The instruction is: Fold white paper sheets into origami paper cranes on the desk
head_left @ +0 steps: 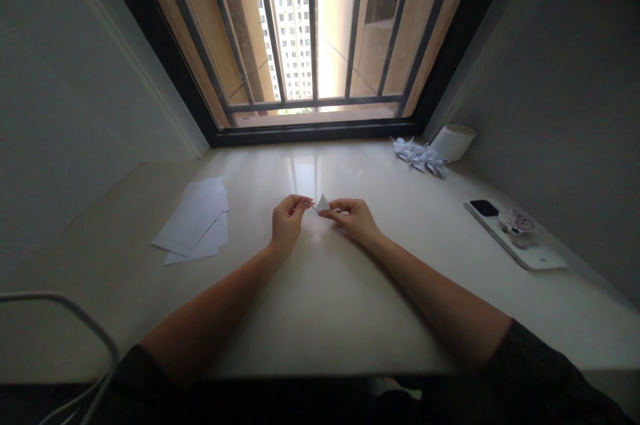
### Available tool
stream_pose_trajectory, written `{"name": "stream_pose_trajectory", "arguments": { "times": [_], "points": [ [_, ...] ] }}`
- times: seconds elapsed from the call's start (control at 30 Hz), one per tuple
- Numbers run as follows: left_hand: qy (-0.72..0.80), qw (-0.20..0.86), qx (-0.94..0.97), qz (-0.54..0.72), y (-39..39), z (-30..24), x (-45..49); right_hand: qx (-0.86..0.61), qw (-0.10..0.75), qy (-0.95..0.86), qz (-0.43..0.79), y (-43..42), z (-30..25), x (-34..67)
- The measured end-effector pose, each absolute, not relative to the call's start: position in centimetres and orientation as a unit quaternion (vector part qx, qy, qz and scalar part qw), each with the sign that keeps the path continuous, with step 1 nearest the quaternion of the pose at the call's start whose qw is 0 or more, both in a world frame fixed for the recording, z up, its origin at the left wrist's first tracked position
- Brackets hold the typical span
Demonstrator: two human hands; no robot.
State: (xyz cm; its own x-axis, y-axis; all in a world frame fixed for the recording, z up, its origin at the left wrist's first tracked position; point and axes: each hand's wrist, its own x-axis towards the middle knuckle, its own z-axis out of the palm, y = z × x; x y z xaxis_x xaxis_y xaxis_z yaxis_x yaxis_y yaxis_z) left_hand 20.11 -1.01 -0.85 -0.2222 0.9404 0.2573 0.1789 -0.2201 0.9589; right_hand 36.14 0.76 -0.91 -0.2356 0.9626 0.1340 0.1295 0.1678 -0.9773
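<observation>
A small folded piece of white paper (323, 203) is held just above the pale table (320, 318), near its middle. My left hand (287, 220) pinches its left side with fingertips closed. On the paper's right side my right hand (351, 217) pinches it too, fingers curled. Both forearms reach in from the table's near edge.
A stack of white paper sheets (196, 221) lies to the left. A pile of small folded paper figures (419, 155) and a white roll (453, 141) sit at the back right. A phone (515, 233) lies face down along the right wall. A barred window (310, 45) is ahead.
</observation>
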Motion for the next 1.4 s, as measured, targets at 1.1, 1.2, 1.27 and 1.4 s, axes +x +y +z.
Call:
{"name": "stream_pose_trajectory", "arguments": {
  "times": [1.1, 1.2, 1.27, 1.4],
  "points": [
    [0.498, 0.408, 0.466, 0.607, -1.0, -0.8, 20.5, -0.423, 0.504, -0.583, 0.476, 0.6, -0.3, 36.1],
    [0.491, 0.412, 0.468, 0.609, -1.0, -0.8, 20.6, -0.421, 0.506, -0.572, 0.49, 0.7, -0.5, 36.0],
    [0.491, 0.411, 0.469, 0.608, -1.1, -0.6, 20.6, -0.414, 0.508, -0.562, 0.504, 0.9, -0.7, 35.9],
    [0.49, 0.399, 0.489, 0.601, -1.2, -0.4, 20.7, -0.398, 0.516, -0.558, 0.513, 1.1, -1.0, 35.8]
  ]
}}
